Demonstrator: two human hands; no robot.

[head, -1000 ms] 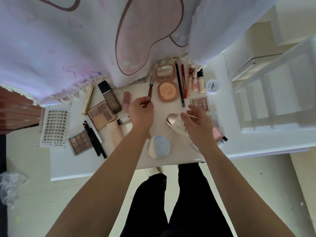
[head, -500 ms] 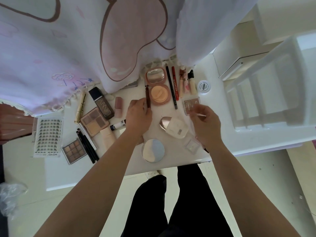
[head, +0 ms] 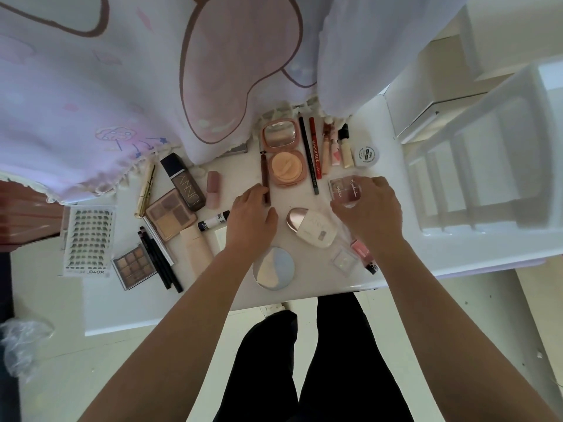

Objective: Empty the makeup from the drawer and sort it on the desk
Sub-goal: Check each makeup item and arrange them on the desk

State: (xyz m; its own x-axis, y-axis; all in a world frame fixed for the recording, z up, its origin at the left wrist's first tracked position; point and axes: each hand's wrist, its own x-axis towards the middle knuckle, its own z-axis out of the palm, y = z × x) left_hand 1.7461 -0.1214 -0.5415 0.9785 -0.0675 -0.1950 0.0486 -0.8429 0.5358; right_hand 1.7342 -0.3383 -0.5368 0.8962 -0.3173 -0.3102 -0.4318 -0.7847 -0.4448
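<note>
Makeup lies spread over the white desk (head: 128, 303). My left hand (head: 249, 217) holds the lower end of a brown pencil (head: 264, 172), which lies flat just left of the open peach compact (head: 285, 153). My right hand (head: 370, 208) grips a small clear eyeshadow palette (head: 344, 188) from above, fingers curled over its right side. Between my hands lies a white bottle with a rose-gold cap (head: 313, 229). A round mirror compact (head: 274, 269) sits near the desk's front edge.
Left side: lash tray (head: 88, 239), two brown palettes (head: 170, 216) (head: 134, 266), black pencils (head: 161, 263), dark foundation bottle (head: 182, 181). Back right: pencils, tubes, white jar (head: 367, 155). A white drawer unit (head: 487, 166) stands right. A printed cloth (head: 152, 71) hangs over the desk's back.
My left hand carried the brown pencil back and laid it beside the peach compact. My right hand left the white bottle, moved back right and took hold of the small eyeshadow palette.
</note>
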